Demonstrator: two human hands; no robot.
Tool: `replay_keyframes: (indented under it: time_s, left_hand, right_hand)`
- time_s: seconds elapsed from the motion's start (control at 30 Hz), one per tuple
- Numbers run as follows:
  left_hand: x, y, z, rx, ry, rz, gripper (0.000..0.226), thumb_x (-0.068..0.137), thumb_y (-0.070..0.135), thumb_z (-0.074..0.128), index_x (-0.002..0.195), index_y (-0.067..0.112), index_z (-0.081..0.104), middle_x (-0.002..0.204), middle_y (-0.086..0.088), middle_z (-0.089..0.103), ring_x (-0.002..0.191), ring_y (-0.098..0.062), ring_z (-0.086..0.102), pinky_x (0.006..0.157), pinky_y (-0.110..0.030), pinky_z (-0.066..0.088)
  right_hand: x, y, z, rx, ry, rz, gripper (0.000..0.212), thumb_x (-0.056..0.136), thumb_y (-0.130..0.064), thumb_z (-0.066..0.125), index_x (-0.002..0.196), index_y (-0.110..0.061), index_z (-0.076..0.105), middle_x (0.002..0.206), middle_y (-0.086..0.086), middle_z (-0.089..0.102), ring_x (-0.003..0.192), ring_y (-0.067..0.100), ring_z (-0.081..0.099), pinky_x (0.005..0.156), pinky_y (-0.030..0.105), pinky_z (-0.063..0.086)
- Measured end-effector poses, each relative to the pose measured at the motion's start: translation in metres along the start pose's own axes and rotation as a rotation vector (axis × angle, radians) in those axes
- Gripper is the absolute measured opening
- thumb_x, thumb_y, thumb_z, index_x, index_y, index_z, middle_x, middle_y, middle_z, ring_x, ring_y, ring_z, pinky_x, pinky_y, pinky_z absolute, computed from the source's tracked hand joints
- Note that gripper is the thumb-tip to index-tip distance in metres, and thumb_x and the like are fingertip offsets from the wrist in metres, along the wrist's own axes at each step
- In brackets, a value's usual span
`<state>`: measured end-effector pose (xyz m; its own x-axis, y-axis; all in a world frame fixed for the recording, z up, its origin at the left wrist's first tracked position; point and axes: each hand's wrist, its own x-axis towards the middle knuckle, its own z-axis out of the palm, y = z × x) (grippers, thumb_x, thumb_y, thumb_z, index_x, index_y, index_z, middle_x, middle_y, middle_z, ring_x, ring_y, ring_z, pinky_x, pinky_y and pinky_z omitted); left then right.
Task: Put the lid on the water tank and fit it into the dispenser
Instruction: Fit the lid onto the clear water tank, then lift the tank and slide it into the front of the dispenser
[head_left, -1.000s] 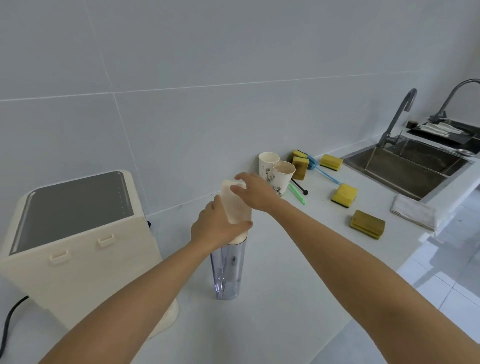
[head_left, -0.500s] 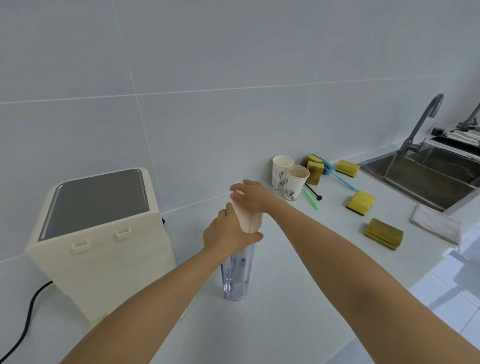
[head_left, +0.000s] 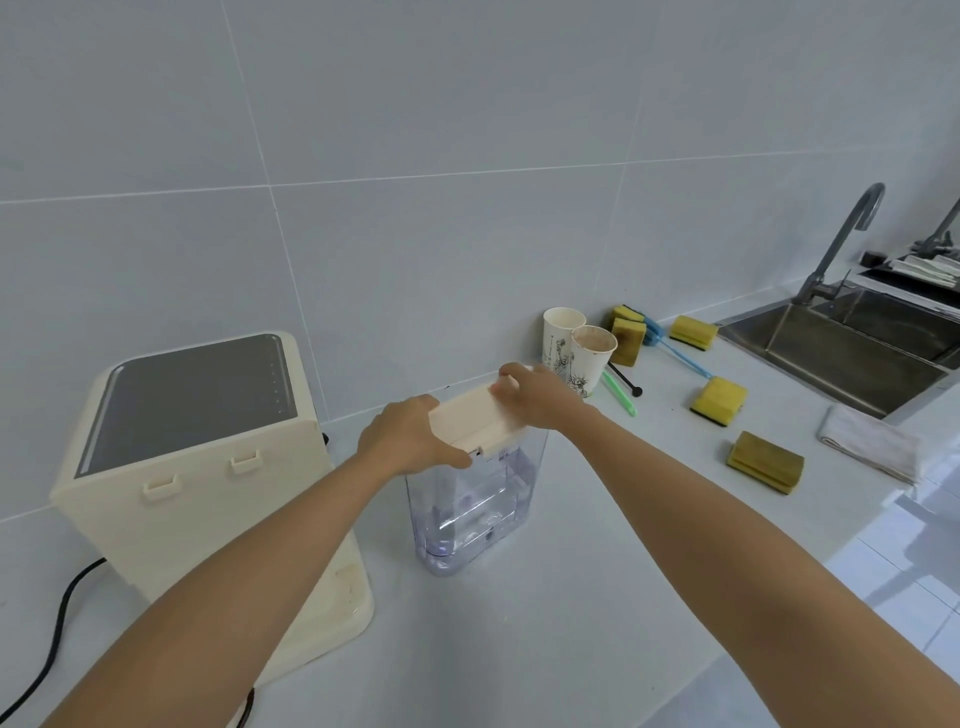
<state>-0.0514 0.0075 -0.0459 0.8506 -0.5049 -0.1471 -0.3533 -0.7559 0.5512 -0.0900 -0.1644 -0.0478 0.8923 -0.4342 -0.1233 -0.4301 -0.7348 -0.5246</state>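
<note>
A clear plastic water tank (head_left: 475, 512) stands upright on the white counter, just right of the cream dispenser (head_left: 171, 483). A cream lid (head_left: 475, 420) lies flat across the tank's top. My left hand (head_left: 410, 441) grips the lid's near left end. My right hand (head_left: 543, 397) holds its far right end from above. The dispenser has a dark grey top panel and two small clips on the side that faces the tank. The tank stands apart from the dispenser.
Two paper cups (head_left: 579, 356) stand by the wall behind the tank. Yellow sponges (head_left: 719, 397), a blue brush (head_left: 675, 348) and a green stick lie to the right. A folded cloth (head_left: 872, 449) and a steel sink (head_left: 852, 348) with a tap are at far right. A black cord (head_left: 57, 634) runs left of the dispenser.
The lid went from tilted up on end above the tank to lying flat on its top. The tank has turned its broad side to me. Both hands stayed on the lid.
</note>
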Motion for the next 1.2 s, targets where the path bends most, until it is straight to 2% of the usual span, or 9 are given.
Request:
replay_keyframes:
  time_s: [0.1,0.23,0.57,0.73,0.83,0.93,1.07,1.13,1.2]
  left_hand:
    - [0.007,-0.008,-0.010,-0.032,-0.042,0.041,0.083,0.054,0.034,0.083,0.127,0.015,0.046,0.125,-0.007,0.054,0.111,-0.025,0.050,0.091,-0.034,0.045]
    - [0.014,-0.018,-0.021,-0.077,-0.074,0.078,0.079,0.055,0.026,0.084,0.125,0.014,0.049,0.126,-0.007,0.054,0.110,-0.024,0.049,0.090,-0.032,0.042]
    - [0.022,-0.037,-0.018,-0.325,-0.112,0.160,0.087,0.059,0.015,0.083,0.134,0.017,0.040,0.139,-0.005,0.043,0.118,-0.016,0.042,0.093,-0.026,0.031]
    - [0.020,-0.044,-0.005,-0.386,-0.091,0.184,0.102,0.062,0.023,0.081,0.143,0.021,0.018,0.151,-0.002,0.027,0.133,-0.020,0.034,0.103,-0.032,0.031]
    - [0.017,-0.052,0.005,-0.451,-0.127,0.150,0.115,0.062,0.022,0.081,0.144,0.025,0.001,0.155,-0.001,0.017,0.138,-0.018,0.027,0.109,-0.035,0.027]
    - [0.014,-0.061,0.018,-0.510,-0.171,0.135,0.119,0.061,0.019,0.082,0.145,0.025,-0.002,0.153,-0.002,0.023,0.138,-0.016,0.025,0.113,-0.035,0.024]
    - [0.016,-0.067,0.033,-0.486,-0.172,0.120,0.111,0.063,0.020,0.081,0.144,0.024,0.005,0.152,-0.001,0.023,0.140,-0.016,0.020,0.107,-0.027,0.023]
    - [0.018,-0.068,0.039,-0.479,-0.169,0.097,0.111,0.063,0.021,0.081,0.144,0.025,0.006,0.152,0.000,0.023,0.140,-0.017,0.021,0.107,-0.027,0.023]
    - [0.018,-0.071,0.045,-0.494,-0.170,0.070,0.111,0.062,0.019,0.082,0.143,0.024,0.006,0.151,0.000,0.024,0.139,-0.019,0.023,0.104,-0.025,0.024]
  right_hand:
    - [-0.003,0.009,0.000,0.100,-0.016,0.020,0.037,0.091,-0.011,0.036,0.127,-0.013,0.040,0.138,0.015,0.036,0.115,0.043,0.043,0.096,0.046,0.042]
    - [-0.010,0.011,-0.002,0.012,0.022,0.016,0.041,0.088,-0.038,0.043,0.119,-0.012,0.047,0.124,0.020,0.050,0.110,0.036,0.051,0.091,0.042,0.043]
    - [-0.026,0.018,0.003,0.010,0.053,0.049,0.044,0.087,-0.040,0.042,0.123,-0.014,0.044,0.127,0.019,0.048,0.113,0.037,0.048,0.093,0.045,0.043]
    - [-0.030,0.024,0.001,0.079,0.027,0.032,0.053,0.089,-0.043,0.043,0.133,-0.015,0.037,0.139,0.020,0.038,0.123,0.038,0.041,0.100,0.045,0.038]
    - [-0.032,0.033,-0.001,0.225,-0.034,0.005,0.075,0.085,-0.049,0.049,0.145,-0.017,0.015,0.155,0.013,0.014,0.140,0.033,0.019,0.111,0.044,0.024]
    - [-0.036,0.046,-0.002,0.278,-0.040,-0.059,0.097,0.079,-0.050,0.059,0.146,-0.018,-0.002,0.158,0.005,0.001,0.144,0.023,0.009,0.113,0.039,0.019]
    - [-0.040,0.066,0.007,0.469,-0.102,-0.071,0.111,0.075,-0.033,0.071,0.143,-0.022,-0.016,0.154,-0.003,0.018,0.138,0.019,0.024,0.101,0.026,0.027]
    - [-0.042,0.074,0.015,0.479,-0.145,-0.110,0.107,0.073,-0.026,0.074,0.144,-0.026,-0.007,0.142,-0.010,0.028,0.134,0.017,0.029,0.101,0.025,0.029]
    - [-0.044,0.079,0.025,0.451,-0.173,-0.129,0.107,0.071,-0.024,0.076,0.143,-0.030,-0.003,0.135,-0.019,0.024,0.127,0.009,0.029,0.101,0.024,0.029]
